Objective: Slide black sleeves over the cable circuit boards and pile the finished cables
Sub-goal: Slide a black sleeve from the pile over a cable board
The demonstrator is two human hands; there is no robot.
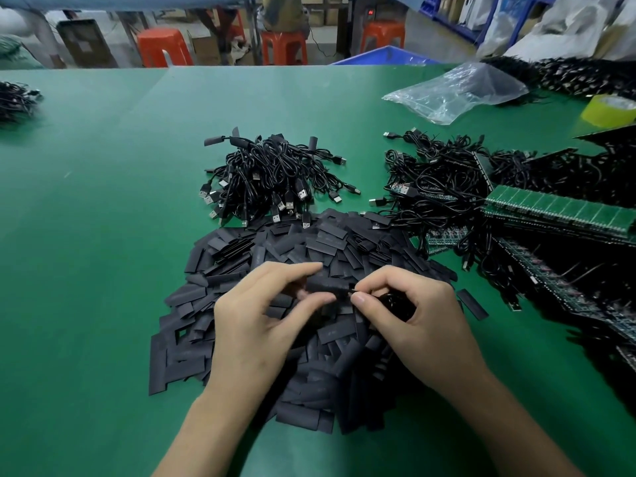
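A black sleeve (pixel 327 284) is pinched between thumb and forefinger of my left hand (pixel 261 315), held level above a heap of loose black sleeves (pixel 275 246). My right hand (pixel 413 311) pinches the cable end at the sleeve's right mouth, and a coiled black cable (pixel 395 302) sits in its palm. The circuit board is hidden inside the sleeve or behind my fingers. A pile of sleeved cables (pixel 272 177) with USB plugs lies beyond the heap. Unsleeved cables (pixel 433 180) with bare boards lie to the right.
The green table mat (pixel 103 218) spreads out to the left. Green circuit board panels (pixel 557 211) lie at the right edge. A clear plastic bag (pixel 457 91) and a yellow tape roll (pixel 609 110) sit at the far right. Another cable bundle (pixel 17 99) lies far left.
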